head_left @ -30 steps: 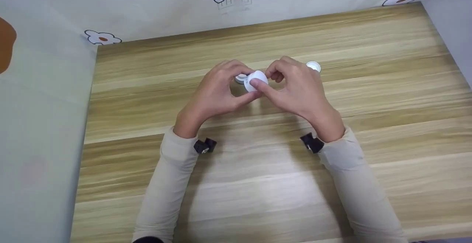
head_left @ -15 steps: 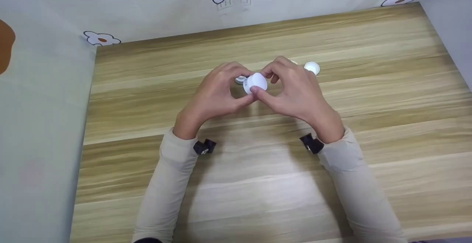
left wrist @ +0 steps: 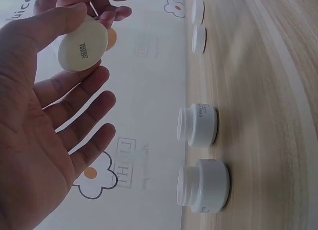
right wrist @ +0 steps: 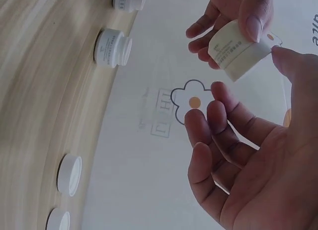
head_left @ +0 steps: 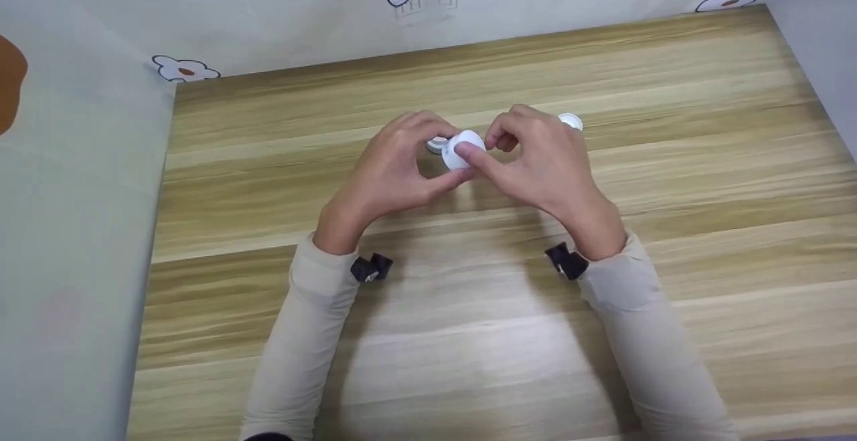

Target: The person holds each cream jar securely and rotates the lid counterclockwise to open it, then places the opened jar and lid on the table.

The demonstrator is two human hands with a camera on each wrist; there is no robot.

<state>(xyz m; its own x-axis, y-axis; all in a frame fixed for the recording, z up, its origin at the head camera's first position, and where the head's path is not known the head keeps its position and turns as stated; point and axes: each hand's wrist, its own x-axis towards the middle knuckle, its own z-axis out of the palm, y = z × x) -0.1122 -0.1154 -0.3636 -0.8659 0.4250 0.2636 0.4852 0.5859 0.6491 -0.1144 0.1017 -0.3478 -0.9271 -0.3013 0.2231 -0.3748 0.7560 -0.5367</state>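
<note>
My left hand grips a small white cosmetic jar by its body, between thumb and fingers, above the table. Its base, with printed text, shows in the left wrist view. A white lid sits on the jar and faces my right hand. The right thumb touches the lid's edge; the other fingers are bent and stand a little apart from it in the right wrist view.
Two more white jars, a nearer one and a farther one, stand uncapped on the wooden table. Two loose white lids lie to the right. Behind the table hangs a flower-print sheet.
Half a second ago the right fingers and thumb held the lid from both sides. Now those fingers have drawn back right, and the thumb has slid up across the lid. The left hand stays.
</note>
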